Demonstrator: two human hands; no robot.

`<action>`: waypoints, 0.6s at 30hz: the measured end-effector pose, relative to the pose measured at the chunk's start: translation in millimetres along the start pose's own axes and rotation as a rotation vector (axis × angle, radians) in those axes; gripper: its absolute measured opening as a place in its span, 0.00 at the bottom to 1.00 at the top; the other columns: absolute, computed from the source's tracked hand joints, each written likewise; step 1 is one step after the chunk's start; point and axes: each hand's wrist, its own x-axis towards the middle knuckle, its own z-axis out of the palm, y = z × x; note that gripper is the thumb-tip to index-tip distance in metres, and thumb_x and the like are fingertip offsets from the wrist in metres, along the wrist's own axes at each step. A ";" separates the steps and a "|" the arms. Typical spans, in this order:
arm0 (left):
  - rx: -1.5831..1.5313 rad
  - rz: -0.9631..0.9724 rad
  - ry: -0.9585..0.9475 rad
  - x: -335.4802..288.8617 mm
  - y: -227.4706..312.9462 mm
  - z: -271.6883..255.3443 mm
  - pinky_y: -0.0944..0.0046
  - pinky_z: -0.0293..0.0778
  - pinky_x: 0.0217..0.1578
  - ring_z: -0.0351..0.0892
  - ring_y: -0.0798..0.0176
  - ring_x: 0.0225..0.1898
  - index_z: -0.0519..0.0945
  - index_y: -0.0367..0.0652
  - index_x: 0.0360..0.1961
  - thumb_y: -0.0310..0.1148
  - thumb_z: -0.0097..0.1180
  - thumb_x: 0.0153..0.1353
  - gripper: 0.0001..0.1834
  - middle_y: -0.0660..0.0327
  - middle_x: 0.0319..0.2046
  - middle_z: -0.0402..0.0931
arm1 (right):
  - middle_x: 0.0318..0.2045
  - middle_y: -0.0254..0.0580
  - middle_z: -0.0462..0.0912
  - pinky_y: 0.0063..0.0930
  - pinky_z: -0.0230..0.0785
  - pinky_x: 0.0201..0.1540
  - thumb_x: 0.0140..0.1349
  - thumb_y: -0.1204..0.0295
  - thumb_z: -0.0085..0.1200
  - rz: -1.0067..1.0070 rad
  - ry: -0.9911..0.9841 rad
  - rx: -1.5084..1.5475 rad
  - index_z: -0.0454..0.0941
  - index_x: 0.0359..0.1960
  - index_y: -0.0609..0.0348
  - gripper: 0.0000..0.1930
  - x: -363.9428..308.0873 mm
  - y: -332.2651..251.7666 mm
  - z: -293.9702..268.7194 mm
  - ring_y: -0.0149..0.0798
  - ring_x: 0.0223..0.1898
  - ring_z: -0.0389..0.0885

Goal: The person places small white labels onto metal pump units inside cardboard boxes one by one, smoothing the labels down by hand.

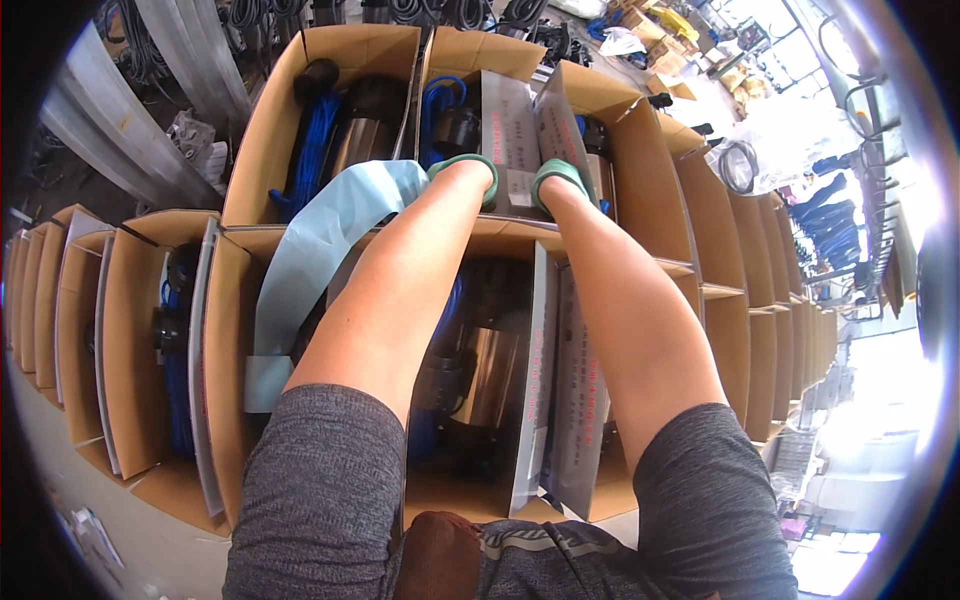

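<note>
My left hand (485, 172) reaches forward to the far row of cartons, with a green cuff at the wrist. Its fingers are hidden, so I cannot see what it holds. A light blue strip of sheet material (330, 220) bends from beside that wrist down over the nearer carton. My right hand (556, 178), also green-cuffed, is beside it at a grey printed carton flap (563, 140); its fingers are hidden too. Another grey flap (508, 120) stands between the hands. Around them, an open carton (340, 42) holds a dark-and-metal cylindrical pump-like unit (362, 135) and coiled blue cable (318, 140).
Below my arms, another carton holds a shiny metal cylinder (490, 375) beside a grey flap (533, 385). Rows of open cartons (140, 300) run left and more cartons (745, 230) run right. Long grey metal channels (130, 120) lean at the far left. A bagged coil (738, 165) sits far right.
</note>
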 end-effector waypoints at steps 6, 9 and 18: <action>0.031 0.085 -0.024 8.7 -8.3 5.4 0.62 0.48 0.77 0.51 0.66 0.81 0.55 0.58 0.81 0.53 0.17 0.79 0.34 0.72 0.83 0.47 | 0.62 0.52 0.82 0.50 0.74 0.64 0.71 0.66 0.58 -0.051 0.037 -0.034 0.84 0.60 0.54 0.19 -57.2 -10.9 -40.8 0.59 0.64 0.80; -0.014 -0.035 0.033 51.7 9.5 19.7 0.61 0.49 0.77 0.53 0.62 0.80 0.54 0.58 0.82 0.55 0.18 0.79 0.35 0.69 0.82 0.51 | 0.53 0.50 0.87 0.43 0.80 0.55 0.68 0.68 0.57 -0.317 0.087 -0.005 0.87 0.55 0.55 0.16 -44.7 -5.0 -39.9 0.54 0.52 0.86; 0.010 -0.019 0.119 31.5 1.4 24.0 0.58 0.60 0.72 0.66 0.58 0.74 0.72 0.53 0.73 0.51 0.29 0.78 0.31 0.64 0.75 0.66 | 0.45 0.46 0.89 0.29 0.79 0.49 0.69 0.79 0.52 -0.672 0.184 0.569 0.83 0.56 0.64 0.16 -111.0 32.7 -61.7 0.36 0.42 0.86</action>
